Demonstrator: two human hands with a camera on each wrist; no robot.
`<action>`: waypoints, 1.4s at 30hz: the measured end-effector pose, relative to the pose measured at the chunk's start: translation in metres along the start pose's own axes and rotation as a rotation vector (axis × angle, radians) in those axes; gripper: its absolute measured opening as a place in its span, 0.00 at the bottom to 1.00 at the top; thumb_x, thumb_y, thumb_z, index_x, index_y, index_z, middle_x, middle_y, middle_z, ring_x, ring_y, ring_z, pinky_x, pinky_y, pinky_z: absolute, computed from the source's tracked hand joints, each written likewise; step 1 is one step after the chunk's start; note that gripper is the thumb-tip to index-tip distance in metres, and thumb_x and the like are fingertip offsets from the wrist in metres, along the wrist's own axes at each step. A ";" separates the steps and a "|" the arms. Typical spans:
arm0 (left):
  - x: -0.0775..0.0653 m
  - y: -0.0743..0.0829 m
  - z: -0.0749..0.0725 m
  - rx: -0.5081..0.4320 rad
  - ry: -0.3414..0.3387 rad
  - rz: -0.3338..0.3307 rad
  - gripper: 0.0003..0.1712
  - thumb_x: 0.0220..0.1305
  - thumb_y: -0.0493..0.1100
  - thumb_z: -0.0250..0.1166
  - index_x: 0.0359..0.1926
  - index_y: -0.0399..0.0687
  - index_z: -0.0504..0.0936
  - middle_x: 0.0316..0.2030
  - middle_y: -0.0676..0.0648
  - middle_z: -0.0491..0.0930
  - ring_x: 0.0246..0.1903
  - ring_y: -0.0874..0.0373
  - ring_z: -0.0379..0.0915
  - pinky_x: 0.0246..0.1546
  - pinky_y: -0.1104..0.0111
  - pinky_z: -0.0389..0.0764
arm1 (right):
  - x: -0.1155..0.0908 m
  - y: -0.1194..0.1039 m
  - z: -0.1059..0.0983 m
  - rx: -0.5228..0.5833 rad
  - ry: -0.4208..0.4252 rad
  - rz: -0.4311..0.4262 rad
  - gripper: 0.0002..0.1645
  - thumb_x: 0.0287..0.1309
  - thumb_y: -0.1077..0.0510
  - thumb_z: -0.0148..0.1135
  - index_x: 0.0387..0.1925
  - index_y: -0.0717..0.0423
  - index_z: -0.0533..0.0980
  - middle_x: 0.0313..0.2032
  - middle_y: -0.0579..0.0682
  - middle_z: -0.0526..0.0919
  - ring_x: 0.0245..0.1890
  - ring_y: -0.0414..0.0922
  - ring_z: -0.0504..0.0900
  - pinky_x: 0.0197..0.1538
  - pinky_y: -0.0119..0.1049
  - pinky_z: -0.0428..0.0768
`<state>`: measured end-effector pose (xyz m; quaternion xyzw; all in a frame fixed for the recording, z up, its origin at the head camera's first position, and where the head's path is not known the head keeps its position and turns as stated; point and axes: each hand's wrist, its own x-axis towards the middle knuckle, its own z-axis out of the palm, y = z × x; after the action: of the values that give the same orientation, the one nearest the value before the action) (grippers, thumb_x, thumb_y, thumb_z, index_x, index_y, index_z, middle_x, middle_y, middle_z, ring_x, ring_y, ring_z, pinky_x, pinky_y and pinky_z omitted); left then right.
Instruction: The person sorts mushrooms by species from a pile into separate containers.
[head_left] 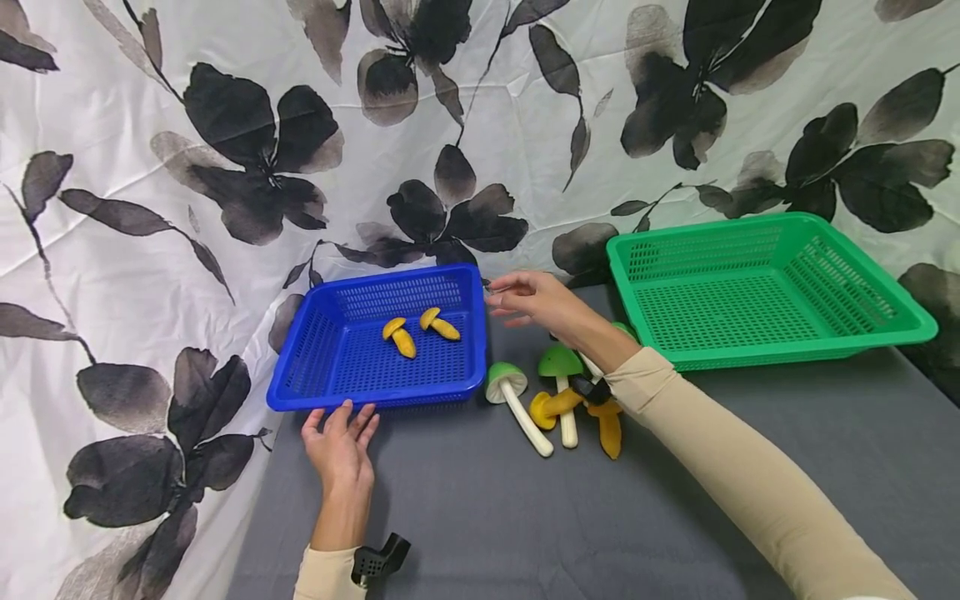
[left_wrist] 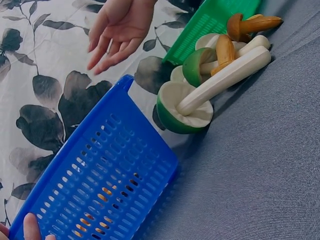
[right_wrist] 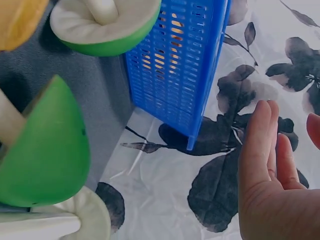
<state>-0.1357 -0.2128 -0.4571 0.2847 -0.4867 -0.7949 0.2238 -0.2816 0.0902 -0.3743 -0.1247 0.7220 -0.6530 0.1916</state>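
Observation:
Two yellow toy mushrooms (head_left: pixel 402 337) lie inside a blue basket (head_left: pixel 375 398). At its front rim is my left hand (head_left: pixel 342 450), palm up, with loosely extended fingertips right at the edge. My right hand (head_left: pixel 536 302) hovers just beyond the basket's right side, nothing in its relaxed fingers. Below the right forearm lies a loose pile: a green-capped mushroom (head_left: pixel 517 407) with a long white stem, another green-capped mushroom (head_left: pixel 561 363), and yellow mushrooms (head_left: pixel 553 408) among them. Part of the pile is hidden by the right wrist. In the right wrist view, a green cap (right_wrist: pixel 47 150) shows close up.
A green basket (head_left: pixel 780 350) with no mushrooms visible in it stands at the right of the grey-covered table (head_left: pixel 480 525). Behind both baskets hangs a white floral cloth (head_left: pixel 525 167). The right sleeve (head_left: pixel 735 458) stretches over the table's right part.

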 end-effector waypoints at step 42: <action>0.002 0.000 -0.004 0.028 -0.008 -0.017 0.28 0.75 0.40 0.60 0.66 0.46 0.55 0.55 0.41 0.70 0.42 0.51 0.87 0.50 0.54 0.86 | -0.088 0.073 -0.028 -0.017 -0.088 0.053 0.29 0.72 0.53 0.61 0.66 0.65 0.68 0.58 0.69 0.79 0.56 0.59 0.83 0.59 0.53 0.82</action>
<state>-0.1345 -0.2159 -0.4591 0.2888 -0.4963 -0.7910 0.2110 -0.2094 0.1615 -0.4345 -0.1357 0.7213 -0.6355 0.2396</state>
